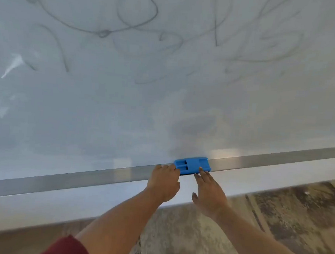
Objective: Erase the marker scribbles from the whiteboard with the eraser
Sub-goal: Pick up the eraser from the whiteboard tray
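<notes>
— Eraser [192, 165] placement first: where did we have it?

— We had it lying on the metal ledge [82, 177] along the bottom edge of the whiteboard [163, 107], its long axis running along that ledge, left to right as we faced the board.

— And our hands?

— Both were right at it. Our left hand [164, 182] sat at the eraser's left end, fingers curled against it; we judged that contact, but we could not tell whether it truly gripped. Our right hand [207, 193] was spread flat, fingers extended, their tips touching or just short of the near long edge, right of the middle. It held nothing.

— So which hand was nearer?

— Neither by much; the eraser lay straight ahead of both, just beyond the fingertips, between them.

— And the scribbles [102, 26]?

— Well above, across the upper board, grey loops from left to right, apparently untouched. So we judged the coming move as closing on the eraser across its short width, lifting it off the ledge, then carrying it up the board.
</notes>
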`<state>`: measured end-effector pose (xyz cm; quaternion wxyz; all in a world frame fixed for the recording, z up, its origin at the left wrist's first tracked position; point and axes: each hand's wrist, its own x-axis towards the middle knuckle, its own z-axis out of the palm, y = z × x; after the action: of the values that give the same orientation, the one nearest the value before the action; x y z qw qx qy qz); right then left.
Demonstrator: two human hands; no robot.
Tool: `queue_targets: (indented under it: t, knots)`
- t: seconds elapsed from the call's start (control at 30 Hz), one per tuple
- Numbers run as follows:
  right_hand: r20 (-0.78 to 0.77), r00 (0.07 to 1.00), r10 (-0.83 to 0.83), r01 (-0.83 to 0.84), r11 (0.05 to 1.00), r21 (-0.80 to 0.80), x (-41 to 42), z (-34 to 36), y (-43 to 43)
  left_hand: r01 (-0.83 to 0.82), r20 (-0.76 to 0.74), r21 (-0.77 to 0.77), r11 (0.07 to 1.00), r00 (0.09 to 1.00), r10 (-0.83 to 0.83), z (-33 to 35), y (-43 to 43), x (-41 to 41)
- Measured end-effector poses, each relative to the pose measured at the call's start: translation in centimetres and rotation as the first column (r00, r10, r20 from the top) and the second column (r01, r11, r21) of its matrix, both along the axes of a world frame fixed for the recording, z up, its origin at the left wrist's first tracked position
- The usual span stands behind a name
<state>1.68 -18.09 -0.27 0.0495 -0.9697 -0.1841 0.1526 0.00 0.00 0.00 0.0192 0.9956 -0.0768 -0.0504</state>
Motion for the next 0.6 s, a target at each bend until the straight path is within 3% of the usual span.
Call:
queue_targets:
  t: [0.3, 0.43, 0.6]
  knots:
    - [0.021, 0.991, 0.134, -0.135, 0.990, 0.050, 3.0, -1.5, -2.1, -0.087, -0.056, 0.126, 0.988, 0.994, 0.094, -1.3, -3.3, 3.8]
    - [0.057, 0.982, 0.178, -0.183, 0.977, 0.105, 3.3, -1.5, -2.7, -0.118, -0.038, 0.091, 0.989, 0.992, 0.122, -1.6, -3.4, 4.1]
    - [0.186, 0.954, 0.236, -0.274, 0.936, 0.218, 4.6, 0.6, -1.5, -0.124, 0.087, 0.018, 0.992, 0.989, 0.122, -0.4, -1.3, 2.5]
